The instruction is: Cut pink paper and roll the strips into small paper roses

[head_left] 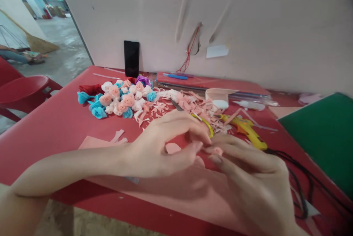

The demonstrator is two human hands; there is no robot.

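My left hand (162, 147) and my right hand (248, 170) meet above a red table (55, 125), fingertips pinched together on a small pink paper rosebud (217, 151). The bud sits between my right thumb and forefinger, and my left fingers press on it from the left. A pink paper sheet (176, 192) lies under both hands. Behind them, a pile of finished paper roses (118, 98) in pink, white, blue, purple and red rests on the table.
Pink paper scraps (190, 105), yellow-handled scissors (204, 121), a yellow glue gun (249, 131) with a black cord (300, 188), a white tape roll (220, 98), a green sheet (322, 133), a black phone (131, 59) leaning against the wall, a red chair (24, 89) at left.
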